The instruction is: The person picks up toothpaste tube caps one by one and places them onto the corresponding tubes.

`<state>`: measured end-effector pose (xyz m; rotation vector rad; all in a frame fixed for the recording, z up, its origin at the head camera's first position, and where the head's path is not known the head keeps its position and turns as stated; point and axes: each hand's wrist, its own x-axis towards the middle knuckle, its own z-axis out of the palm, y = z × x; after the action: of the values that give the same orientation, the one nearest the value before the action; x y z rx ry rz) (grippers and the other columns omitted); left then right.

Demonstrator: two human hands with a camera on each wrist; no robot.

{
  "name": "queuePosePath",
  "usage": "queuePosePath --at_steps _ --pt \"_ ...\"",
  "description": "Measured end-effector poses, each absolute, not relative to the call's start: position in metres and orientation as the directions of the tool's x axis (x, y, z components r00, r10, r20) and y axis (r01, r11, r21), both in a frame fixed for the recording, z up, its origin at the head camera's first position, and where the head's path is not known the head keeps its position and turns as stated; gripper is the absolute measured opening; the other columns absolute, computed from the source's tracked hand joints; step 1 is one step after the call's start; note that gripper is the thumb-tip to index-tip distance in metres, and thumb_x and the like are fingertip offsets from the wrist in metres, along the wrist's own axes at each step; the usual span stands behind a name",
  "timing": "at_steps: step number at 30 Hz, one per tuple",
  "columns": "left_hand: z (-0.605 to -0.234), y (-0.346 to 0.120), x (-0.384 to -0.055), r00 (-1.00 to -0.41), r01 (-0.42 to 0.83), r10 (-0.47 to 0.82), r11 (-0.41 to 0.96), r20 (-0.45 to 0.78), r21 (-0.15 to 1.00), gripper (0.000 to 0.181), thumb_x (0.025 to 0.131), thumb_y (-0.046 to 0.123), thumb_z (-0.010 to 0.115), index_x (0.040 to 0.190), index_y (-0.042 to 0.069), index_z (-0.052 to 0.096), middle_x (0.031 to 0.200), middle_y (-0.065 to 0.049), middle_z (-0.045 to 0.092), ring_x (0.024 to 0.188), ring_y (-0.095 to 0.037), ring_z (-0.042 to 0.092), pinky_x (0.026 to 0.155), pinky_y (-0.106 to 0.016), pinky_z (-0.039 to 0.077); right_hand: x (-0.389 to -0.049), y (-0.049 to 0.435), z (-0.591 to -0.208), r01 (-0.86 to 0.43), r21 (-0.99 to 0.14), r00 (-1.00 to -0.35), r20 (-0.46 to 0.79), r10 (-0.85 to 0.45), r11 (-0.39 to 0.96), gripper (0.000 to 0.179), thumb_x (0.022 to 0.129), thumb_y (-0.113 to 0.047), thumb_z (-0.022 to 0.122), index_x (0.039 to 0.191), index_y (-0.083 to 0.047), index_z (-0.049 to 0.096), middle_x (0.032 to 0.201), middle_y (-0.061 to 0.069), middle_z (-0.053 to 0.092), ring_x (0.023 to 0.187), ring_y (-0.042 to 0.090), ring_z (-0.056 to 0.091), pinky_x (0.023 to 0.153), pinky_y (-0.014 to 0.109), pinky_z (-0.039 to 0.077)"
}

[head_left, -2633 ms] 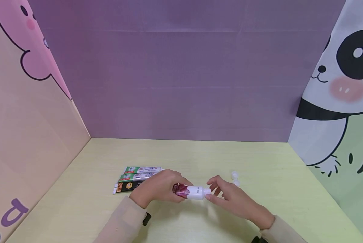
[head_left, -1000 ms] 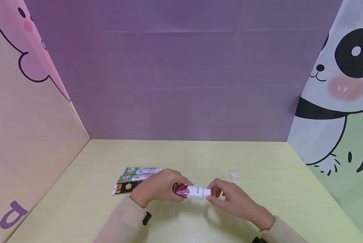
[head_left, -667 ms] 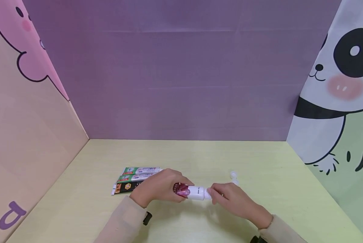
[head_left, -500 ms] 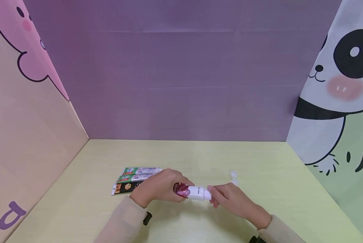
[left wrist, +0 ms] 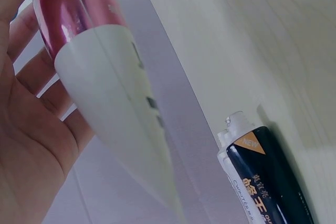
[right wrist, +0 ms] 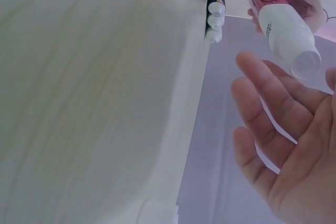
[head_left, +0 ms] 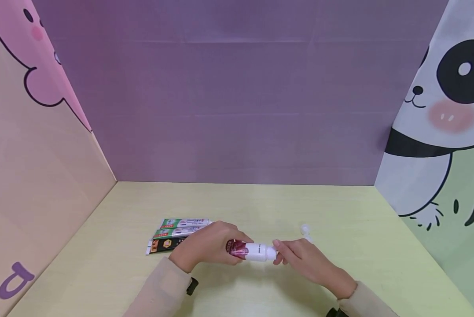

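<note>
My left hand (head_left: 209, 244) grips a red and white toothpaste tube (head_left: 255, 252) above the table, its white capped end pointing right. In the left wrist view the tube (left wrist: 105, 77) lies across the palm, its red part by the thumb. My right hand (head_left: 306, 259) is at the white cap (head_left: 271, 252). In the right wrist view the right hand's fingers (right wrist: 283, 124) are spread and loosely bent, apart from the cap (right wrist: 305, 64). Left of the left hand, two green and white toothpaste tubes (head_left: 181, 231) and a black one (head_left: 167, 244) lie side by side, partly hidden by that hand.
Two small white caps lie on the table beyond the right hand, the farther cap (head_left: 305, 229) more visible than the nearer one (head_left: 308, 238). A purple wall (head_left: 237, 110) stands at the back of the pale table (head_left: 237, 202), with printed panels on both sides.
The right hand's fingers closed around the cap, turned at it, then shifted slightly right and loosened. The left hand and its toothpaste tube stay nearly in place.
</note>
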<state>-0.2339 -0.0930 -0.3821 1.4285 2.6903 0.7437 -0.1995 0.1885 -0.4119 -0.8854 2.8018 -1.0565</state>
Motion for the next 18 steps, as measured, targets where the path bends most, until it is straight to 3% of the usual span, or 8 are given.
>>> queuePosePath --at_steps 6,9,13,18 --pt "-0.3816 -0.0936 -0.2348 -0.582 0.781 0.783 0.464 0.218 0.418 0.033 0.080 0.020 0.084 0.113 0.020 0.077 0.096 0.015 0.069 0.077 0.001 0.056 0.071 -0.017 0.049 -0.1992 0.1911 -0.4105 -0.542 -0.601 -0.820 0.223 -0.528 0.588 0.029 0.107 -0.036 0.046 0.112 -0.024 0.071 0.090 -0.015 0.068 0.077 0.006 0.062 0.065 0.027 0.050" --pt "-0.3817 -0.0942 -0.2348 -0.580 0.785 0.782 0.461 0.228 0.414 0.033 0.080 0.020 0.083 0.112 0.020 0.077 0.095 0.015 0.068 0.076 0.001 0.056 0.070 -0.016 0.049 -0.1981 0.1912 -0.4101 -0.552 -0.606 -0.813 0.240 -0.531 0.572 0.029 0.105 -0.039 0.052 0.124 -0.023 0.066 0.098 -0.015 0.069 0.083 0.006 0.063 0.069 0.029 0.051" --pt "-0.3816 -0.0947 -0.2344 -0.577 0.788 0.782 0.455 0.238 0.415 0.032 0.079 0.018 0.083 0.111 0.019 0.077 0.093 0.015 0.068 0.075 0.001 0.056 0.069 -0.016 0.049 -0.1973 0.1900 -0.4109 -0.580 -0.616 -0.794 0.281 -0.539 0.533 0.034 0.099 -0.040 0.062 0.126 -0.021 0.061 0.110 -0.013 0.067 0.096 0.012 0.064 0.076 0.035 0.052" --pt "-0.3810 -0.0945 -0.2336 -0.588 0.777 0.777 0.467 0.224 0.422 0.032 0.080 0.018 0.083 0.111 0.020 0.077 0.093 0.016 0.067 0.075 0.000 0.055 0.068 -0.017 0.049 -0.1978 0.1884 -0.4130 -0.662 -0.597 -0.731 0.382 -0.565 0.453 0.035 0.092 -0.028 0.075 0.118 -0.013 0.058 0.111 -0.009 0.061 0.095 0.021 0.064 0.077 0.036 0.053"
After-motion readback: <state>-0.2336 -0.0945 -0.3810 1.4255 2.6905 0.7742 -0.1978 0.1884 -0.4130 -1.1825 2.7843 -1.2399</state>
